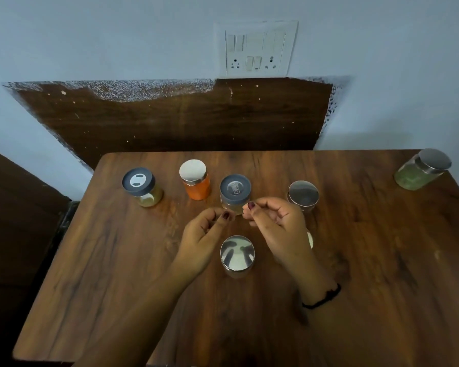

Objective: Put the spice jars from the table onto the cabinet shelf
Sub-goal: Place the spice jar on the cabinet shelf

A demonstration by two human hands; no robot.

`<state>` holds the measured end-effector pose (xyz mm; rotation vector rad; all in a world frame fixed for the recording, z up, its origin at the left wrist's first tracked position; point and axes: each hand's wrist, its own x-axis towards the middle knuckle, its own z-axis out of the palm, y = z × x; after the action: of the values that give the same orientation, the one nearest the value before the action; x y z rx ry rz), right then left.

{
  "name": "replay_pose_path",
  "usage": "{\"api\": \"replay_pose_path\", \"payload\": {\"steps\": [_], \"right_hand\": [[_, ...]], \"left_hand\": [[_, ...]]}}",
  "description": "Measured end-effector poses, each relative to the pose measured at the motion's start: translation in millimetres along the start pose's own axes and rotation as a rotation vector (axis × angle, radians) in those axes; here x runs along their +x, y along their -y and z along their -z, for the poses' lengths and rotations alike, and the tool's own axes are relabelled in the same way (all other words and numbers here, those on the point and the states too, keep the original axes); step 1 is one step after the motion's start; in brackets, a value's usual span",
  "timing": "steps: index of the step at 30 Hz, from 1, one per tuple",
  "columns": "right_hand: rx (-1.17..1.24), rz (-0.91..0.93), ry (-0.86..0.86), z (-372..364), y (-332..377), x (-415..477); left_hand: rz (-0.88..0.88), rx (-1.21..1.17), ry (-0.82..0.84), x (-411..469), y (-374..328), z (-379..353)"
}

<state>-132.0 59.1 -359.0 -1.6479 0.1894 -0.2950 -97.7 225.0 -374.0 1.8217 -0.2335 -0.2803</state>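
Item: spice jars, six counted, all standing on the table [112, 274], none shelved; the cabinet shelf is out of view.
- Back row: grey-lidded jar [141, 186], orange jar [195, 181], second grey-lidded jar [235, 190], steel-lidded jar [302, 195]. They are spaced apart, likely so you can lift each cleanly.
- Nearest jar [237, 254]: stands between your wrists.
- Green jar [421, 169]: stands apart at the far right corner.
- Your left hand [204, 234] and right hand [276, 223]: hover mid-table, fingers loosely curled, holding nothing, seemingly poised to choose.
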Motion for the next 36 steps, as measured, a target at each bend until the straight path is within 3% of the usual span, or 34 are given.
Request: {"api": "replay_pose_path", "payload": {"steps": [6, 11, 17, 29, 33, 36], "right_hand": [[-0.125, -0.062, 0.032, -0.6, -25.1, -8.1], [-0.286, -0.108, 0.223, -0.7, -49.6, -18.6], [-0.495, -0.232, 0.266, -3.5, -64.6, -30.7], [-0.469, -0.315, 0.213, 1.1, -71.5, -38.7], [-0.330, -0.354, 0.154, 4.8, -64.4, -35.1], [-0.079, -0.392, 0.223, 7.2, -42.6, -31.3]], "left_hand": [[0.050, 0.020, 0.053, -1.2, 18.1, -7.2], [0.096, 0.223, 0.170, -4.0, 46.7, -11.1], [0.098, 0.501, 0.239, -12.9, 65.4, -19.0], [0.113, 0.421, 0.114, -9.4, 83.7, -26.4], [0.149, 0.246, 0.116, 4.6, 54.2, 6.6], [0.158, -0.059, 0.188, 13.5, 22.6, 38.5]]}}
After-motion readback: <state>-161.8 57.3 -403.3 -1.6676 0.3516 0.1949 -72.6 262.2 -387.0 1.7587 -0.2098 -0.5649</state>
